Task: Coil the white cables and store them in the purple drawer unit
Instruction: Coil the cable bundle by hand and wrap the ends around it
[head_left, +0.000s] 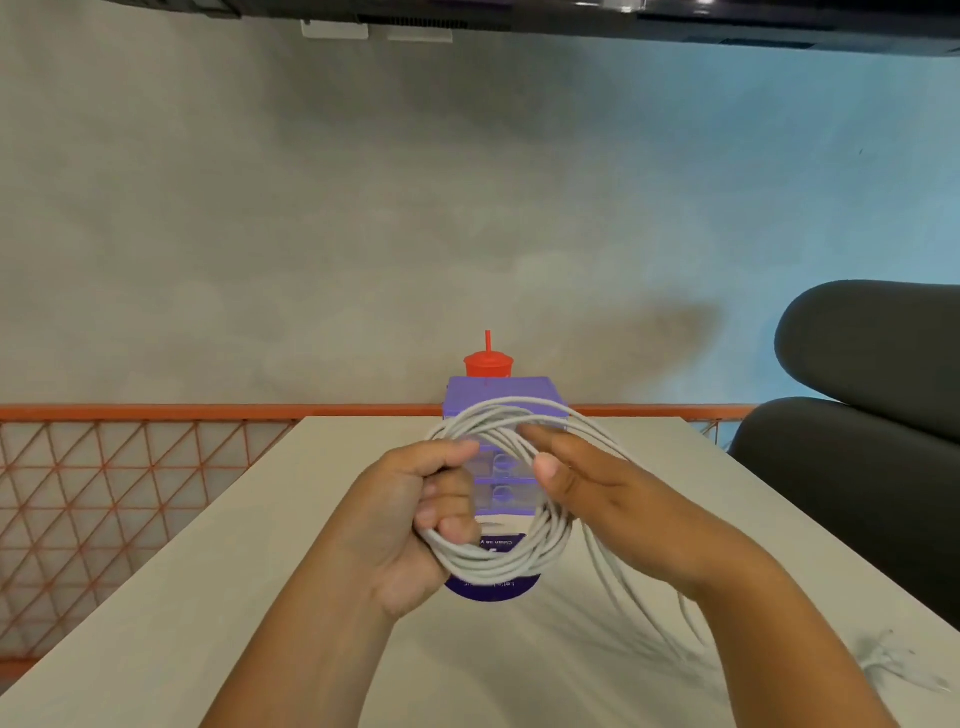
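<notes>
The left hand (431, 514) is seen just left of the frame's centre, raised above the bench, with its fingers curled tightly round the left side of a coil of white round cable (498, 564). The coil is gripped there in several stacked loops. To the right of it, the right hand (587, 483) is held with straight fingers and the thumb spread. It is laid flat against the coil's right side and nothing is clasped by it. From below that hand, loose strands of the same cable are trailed down to the lower right, where a blurred white tangle (893, 670) is seen on the bench.

At the left an orange wire-mesh railing (104, 493) is seen beside the smooth, pale grey bench (208, 597). At the right edge a dark grey padded chair (857, 415) with rounded cushions is shown.

A boxy purple plastic drawer unit (504, 395) is stood at the bench's far edge, behind the coil. Two translucent drawer fronts with round pulls are seen through the loops, and their contents cannot be told. A red lidded cup with a straw (488, 364) is placed behind it. Below the coil, a round purple item with a white printed label (488, 590) is partly hidden.
</notes>
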